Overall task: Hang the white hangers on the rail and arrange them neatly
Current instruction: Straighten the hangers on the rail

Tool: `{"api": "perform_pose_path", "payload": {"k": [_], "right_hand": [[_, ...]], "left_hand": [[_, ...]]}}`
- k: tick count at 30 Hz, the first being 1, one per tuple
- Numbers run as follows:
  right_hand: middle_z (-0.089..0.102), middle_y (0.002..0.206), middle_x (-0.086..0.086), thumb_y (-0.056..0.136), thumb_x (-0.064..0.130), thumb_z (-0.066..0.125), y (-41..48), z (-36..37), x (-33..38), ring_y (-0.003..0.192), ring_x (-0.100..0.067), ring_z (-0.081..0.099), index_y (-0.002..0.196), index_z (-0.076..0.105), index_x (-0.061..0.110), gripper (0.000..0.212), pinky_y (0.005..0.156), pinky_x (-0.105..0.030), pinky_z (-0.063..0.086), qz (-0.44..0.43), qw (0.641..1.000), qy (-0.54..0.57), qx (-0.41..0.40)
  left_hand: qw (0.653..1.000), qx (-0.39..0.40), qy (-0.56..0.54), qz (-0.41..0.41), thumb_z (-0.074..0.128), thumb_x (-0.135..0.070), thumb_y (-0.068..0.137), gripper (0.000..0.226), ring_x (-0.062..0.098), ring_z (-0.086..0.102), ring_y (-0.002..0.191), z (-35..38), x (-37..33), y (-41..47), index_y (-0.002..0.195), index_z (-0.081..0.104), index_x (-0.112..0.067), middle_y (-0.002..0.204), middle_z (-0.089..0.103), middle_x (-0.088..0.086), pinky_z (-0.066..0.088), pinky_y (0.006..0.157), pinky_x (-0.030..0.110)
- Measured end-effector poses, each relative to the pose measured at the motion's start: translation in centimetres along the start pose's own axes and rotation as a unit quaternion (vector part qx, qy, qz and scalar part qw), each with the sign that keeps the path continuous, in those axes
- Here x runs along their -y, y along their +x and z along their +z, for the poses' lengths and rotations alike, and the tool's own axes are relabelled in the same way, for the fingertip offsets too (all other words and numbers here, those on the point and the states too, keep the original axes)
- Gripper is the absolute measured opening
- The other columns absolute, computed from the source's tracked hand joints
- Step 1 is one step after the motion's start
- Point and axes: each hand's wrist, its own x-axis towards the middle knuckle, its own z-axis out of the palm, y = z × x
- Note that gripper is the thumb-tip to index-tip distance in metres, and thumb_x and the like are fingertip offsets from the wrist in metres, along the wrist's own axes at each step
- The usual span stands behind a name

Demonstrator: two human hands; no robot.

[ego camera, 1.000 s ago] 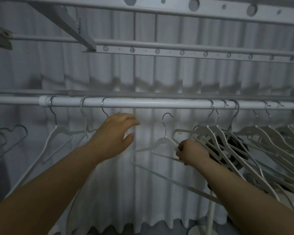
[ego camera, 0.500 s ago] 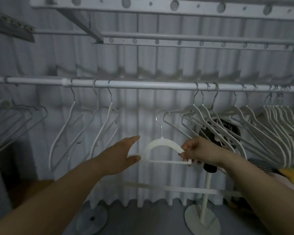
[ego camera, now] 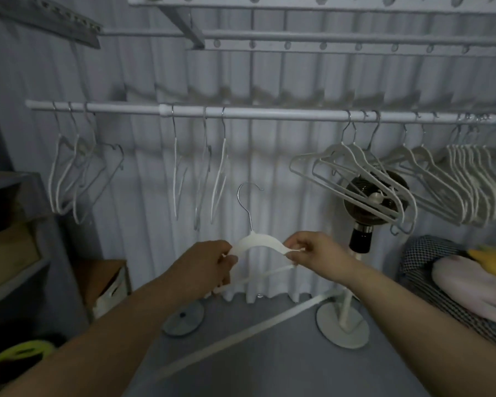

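White hanger [ego camera: 259, 241] sits low in front of me, well below the rail, its metal hook [ego camera: 245, 214] pointing up. The left hand [ego camera: 209, 262] pinches one shoulder end and the right hand [ego camera: 312, 253] pinches the other, fingers curled onto the plastic on both sides.

Beyond them the rail [ego camera: 269, 113] runs across, with a bare stretch straight above. That gap lies between three hangers [ego camera: 204, 179] hanging edge-on to the left and a skewed bunch [ego camera: 355, 173] to the right. I'd guess the lift to that gap comes next.

The risk, as I see it, is that a hanger held only by fingertips at its ends could twist, so the hook meets the rail sideways and misses. If it drifts right, it could snag the crooked bunch, which hangs in front of a standing fan [ego camera: 361, 242].
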Motion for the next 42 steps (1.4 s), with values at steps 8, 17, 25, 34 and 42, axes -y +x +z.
{"api": "perform_pose_path", "payload": {"k": [8,17,25,34,42], "right_hand": [[0.043,0.142,-0.008,0.094,0.006,0.041,-1.3,-2.3,0.0,0.131,-0.023,0.039,0.131,0.045,0.007,0.037,0.101,-0.020,0.028,0.023,0.985,-0.146,-0.093],[0.040,0.143,-0.010,0.092,0.007,0.047,3.4,-7.2,-2.0,0.132,-0.023,0.037,0.136,0.038,0.007,0.045,0.102,-0.021,0.025,0.013,0.974,-0.173,-0.148],[0.013,0.156,-0.007,0.093,0.015,0.043,14.0,-13.9,-2.4,0.143,-0.021,0.016,0.145,0.021,0.015,0.056,0.114,-0.026,0.014,-0.058,0.935,-0.288,-0.198],[0.005,0.157,-0.004,0.092,0.018,0.043,21.0,-15.6,-2.5,0.144,-0.023,0.003,0.146,0.011,0.018,0.063,0.117,-0.040,0.000,-0.097,0.896,-0.375,-0.215],[0.006,0.156,-0.004,0.092,0.021,0.044,22.4,-14.5,-2.6,0.144,-0.023,0.002,0.147,0.012,0.018,0.064,0.117,-0.042,-0.003,-0.094,0.893,-0.363,-0.249]], "left_hand": [[0.997,-0.059,-0.036,-0.044,0.040,-0.020,0.096,0.027,0.012,0.056,0.049,-0.4,0.1,-0.9,0.072,0.050,-0.020,0.075,0.058,0.004,0.044,0.041,0.021],[0.986,-0.159,0.022,-0.032,0.037,-0.018,0.096,0.027,0.035,0.068,0.077,-1.1,-4.9,7.9,0.102,0.055,0.001,0.096,0.067,0.019,0.057,0.069,0.041],[0.962,-0.237,0.133,-0.034,0.036,-0.019,0.096,0.024,0.033,0.066,0.086,-1.9,-7.4,18.9,0.102,0.054,-0.004,0.100,0.066,0.017,0.054,0.073,0.038],[0.933,-0.299,0.180,-0.090,0.034,-0.013,0.096,0.025,0.032,0.065,0.085,-2.7,-4.7,24.7,0.095,0.055,0.000,0.099,0.064,0.020,0.040,0.065,0.029],[0.928,-0.270,0.195,-0.167,0.035,-0.006,0.093,0.025,0.030,0.059,0.099,-3.6,-3.0,26.4,0.105,0.055,0.002,0.110,0.062,0.018,0.036,0.068,0.027]]}}
